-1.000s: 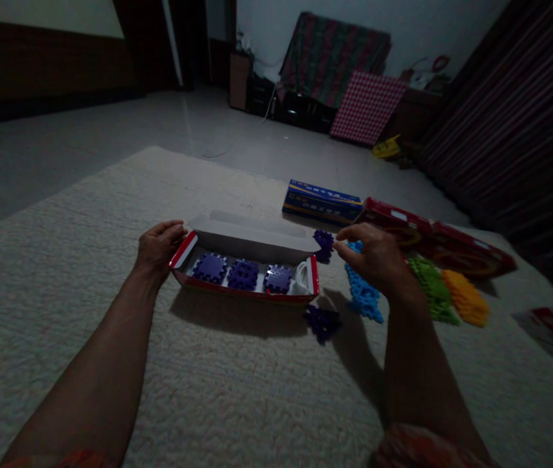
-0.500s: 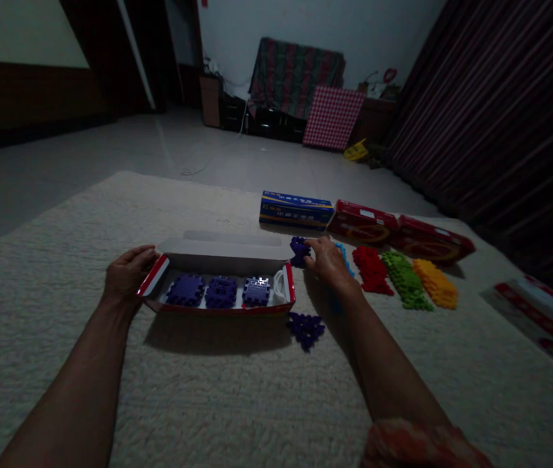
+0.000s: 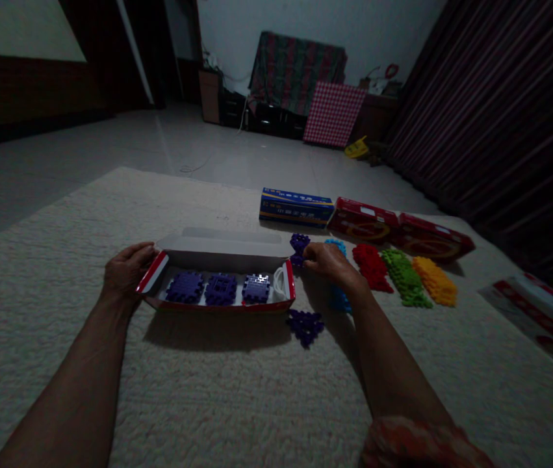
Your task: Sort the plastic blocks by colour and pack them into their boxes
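An open cardboard box (image 3: 222, 308) with red ends sits in front of me. Inside lie purple interlocking building blocks (image 3: 221, 290) and a loop of white cord (image 3: 279, 283). My left hand (image 3: 127, 266) is closed on the box's left end, near its raised lid. Right of the box, the fingers of my right hand (image 3: 329, 263) are closed at the lower part of a purple building block (image 3: 299, 242) on the mat; the fingertips partly cover it. A triangular cluster of purple blocks (image 3: 306, 326) lies nearer to me. Beneath and beyond my right wrist are blue blocks (image 3: 336, 244), partly hidden.
Rows of red (image 3: 372, 267), green (image 3: 407, 278) and yellow blocks (image 3: 435, 281) lie to the right. Behind them stand a blue box (image 3: 296, 209) and two red boxes (image 3: 366, 223). Another box (image 3: 544, 318) is at the far right of the cream mat (image 3: 218, 390).
My right hand has shifted slightly right and down, uncovering more of the purple and blue blocks. My left hand keeps its place on the box.
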A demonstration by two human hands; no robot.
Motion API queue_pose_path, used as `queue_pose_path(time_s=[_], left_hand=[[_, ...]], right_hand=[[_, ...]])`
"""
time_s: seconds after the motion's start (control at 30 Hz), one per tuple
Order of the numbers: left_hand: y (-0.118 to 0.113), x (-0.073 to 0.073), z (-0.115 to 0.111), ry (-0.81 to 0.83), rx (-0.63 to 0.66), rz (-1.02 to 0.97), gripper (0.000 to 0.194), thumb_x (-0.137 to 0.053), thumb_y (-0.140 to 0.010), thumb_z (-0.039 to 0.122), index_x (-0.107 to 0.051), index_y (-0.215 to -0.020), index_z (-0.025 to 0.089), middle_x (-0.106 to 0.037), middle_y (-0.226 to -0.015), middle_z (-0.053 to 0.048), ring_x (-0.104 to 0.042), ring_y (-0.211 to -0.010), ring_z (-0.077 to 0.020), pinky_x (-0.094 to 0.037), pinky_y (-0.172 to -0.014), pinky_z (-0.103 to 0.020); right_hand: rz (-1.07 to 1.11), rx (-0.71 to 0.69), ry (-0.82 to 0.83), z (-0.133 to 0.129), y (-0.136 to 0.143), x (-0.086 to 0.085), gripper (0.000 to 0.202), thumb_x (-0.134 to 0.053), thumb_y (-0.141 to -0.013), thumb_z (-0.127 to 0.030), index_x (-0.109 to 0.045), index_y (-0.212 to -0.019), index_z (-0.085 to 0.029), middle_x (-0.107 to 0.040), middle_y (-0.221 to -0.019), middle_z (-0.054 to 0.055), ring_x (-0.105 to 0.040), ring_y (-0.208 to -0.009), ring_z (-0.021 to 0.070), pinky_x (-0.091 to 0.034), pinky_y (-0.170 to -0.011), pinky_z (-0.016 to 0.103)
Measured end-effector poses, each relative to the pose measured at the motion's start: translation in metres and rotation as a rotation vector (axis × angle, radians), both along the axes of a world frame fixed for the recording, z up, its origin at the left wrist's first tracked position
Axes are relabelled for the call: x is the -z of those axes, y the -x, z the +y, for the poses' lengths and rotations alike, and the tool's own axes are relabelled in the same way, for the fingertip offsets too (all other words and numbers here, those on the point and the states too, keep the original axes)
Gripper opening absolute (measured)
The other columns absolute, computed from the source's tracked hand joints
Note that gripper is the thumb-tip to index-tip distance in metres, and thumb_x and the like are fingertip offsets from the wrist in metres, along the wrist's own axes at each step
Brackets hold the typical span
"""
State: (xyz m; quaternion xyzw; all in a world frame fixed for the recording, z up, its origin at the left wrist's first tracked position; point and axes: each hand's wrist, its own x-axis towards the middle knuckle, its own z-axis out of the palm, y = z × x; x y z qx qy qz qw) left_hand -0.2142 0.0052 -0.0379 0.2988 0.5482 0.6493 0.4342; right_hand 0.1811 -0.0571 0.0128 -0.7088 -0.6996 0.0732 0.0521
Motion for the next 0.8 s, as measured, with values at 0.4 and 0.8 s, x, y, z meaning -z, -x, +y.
queue_pose_path(time_s=[0.4, 0.8], left_hand=[[0.002, 0.004, 0.002, -0.013, 0.014, -0.005, 0.022, -0.075, -0.059, 0.009, -0.074, -0.081, 0.012, -0.071, -0.061, 0.002, -0.061, -0.05, -0.0101, -0.051, -0.047, -0.018], [-0.002, -0.003, -0.003, 0.003, 0.007, 0.011, 0.021, -0.073, -0.063, 0.006, -0.073, -0.083, 0.011, -0.07, -0.062, 0.002, -0.06, -0.053, -0.0096, -0.049, -0.052, -0.018]], right_hand=[[0.05, -0.111, 0.231, -0.011, -0.007, -0.02, 0.02, -0.056, -0.089, -0.017, -0.076, -0.093, -0.017, -0.076, -0.091, 0.006, -0.067, -0.081, 0.0169, -0.044, -0.069, 0.023], [-0.069, -0.065, 0.222, -0.014, 0.006, -0.003, 0.029, -0.076, -0.072, -0.02, -0.07, -0.101, -0.017, -0.068, -0.112, 0.011, -0.065, -0.096, 0.022, -0.05, -0.08, 0.027]])
